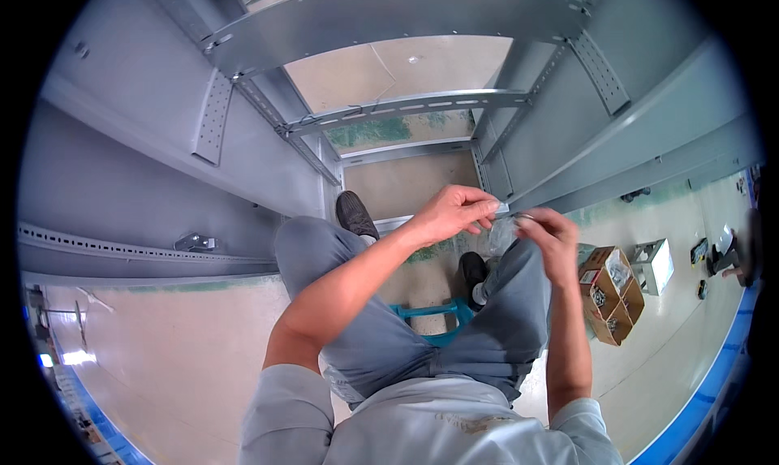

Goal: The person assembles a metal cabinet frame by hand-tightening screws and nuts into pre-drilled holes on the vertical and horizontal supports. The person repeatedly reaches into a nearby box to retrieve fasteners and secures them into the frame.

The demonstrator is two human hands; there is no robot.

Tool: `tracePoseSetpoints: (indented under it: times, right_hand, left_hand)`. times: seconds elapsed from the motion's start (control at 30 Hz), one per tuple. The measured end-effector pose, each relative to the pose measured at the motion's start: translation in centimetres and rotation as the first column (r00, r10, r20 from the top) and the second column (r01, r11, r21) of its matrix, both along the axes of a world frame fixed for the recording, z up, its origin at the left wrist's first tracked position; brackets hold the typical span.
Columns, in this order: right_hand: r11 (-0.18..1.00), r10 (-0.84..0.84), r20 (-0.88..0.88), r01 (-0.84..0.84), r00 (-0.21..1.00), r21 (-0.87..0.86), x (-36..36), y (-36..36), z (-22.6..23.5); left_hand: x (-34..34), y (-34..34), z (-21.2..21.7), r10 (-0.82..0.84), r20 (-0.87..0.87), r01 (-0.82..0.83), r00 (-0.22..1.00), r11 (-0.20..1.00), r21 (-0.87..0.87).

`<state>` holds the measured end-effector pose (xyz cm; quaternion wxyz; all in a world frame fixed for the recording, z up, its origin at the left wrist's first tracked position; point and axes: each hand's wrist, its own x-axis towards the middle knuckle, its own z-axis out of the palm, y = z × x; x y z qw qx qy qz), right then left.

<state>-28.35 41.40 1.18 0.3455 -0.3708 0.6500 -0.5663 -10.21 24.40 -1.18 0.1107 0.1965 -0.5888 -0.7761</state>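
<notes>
Head view: left hand (451, 212) and right hand (548, 236) both pinched on small clear bag (501, 231), held above knees, in front of grey cabinet frame (389, 19). Bag apparently mid-opening; contents not out yet. Open cardboard box (610, 293) on floor, right.

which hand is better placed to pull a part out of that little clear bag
Probably the right hand: its fingertips sit at the top edge of the small clear bag, pinching something small. The left hand grips the bag's upper corner, so it seems better kept as the holder.
</notes>
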Motion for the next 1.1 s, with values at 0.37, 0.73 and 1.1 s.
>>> tracePoseSetpoints:
  times: [0.37,0.73,1.1]
  right_hand:
    - [0.955,0.291,0.189,-0.274,0.938,-0.111,10.4,-14.5,1.2]
    - [0.917,0.280,-0.577,-0.391,0.767,-0.075,14.0,-19.2,1.7]
    - [0.787,0.427,-0.714,-0.617,0.554,-0.009,16.9,-25.1,0.1]
  left_hand:
    - [9.3,-5.8,0.0,0.403,-0.069,-0.376,0.912,0.892,0.251]
    - [13.7,-8.8,-1.5,0.505,-0.119,-0.404,0.855,0.793,0.456]
    - [17.6,-10.7,-3.8,0.648,-0.088,-0.493,0.756,0.654,0.574]
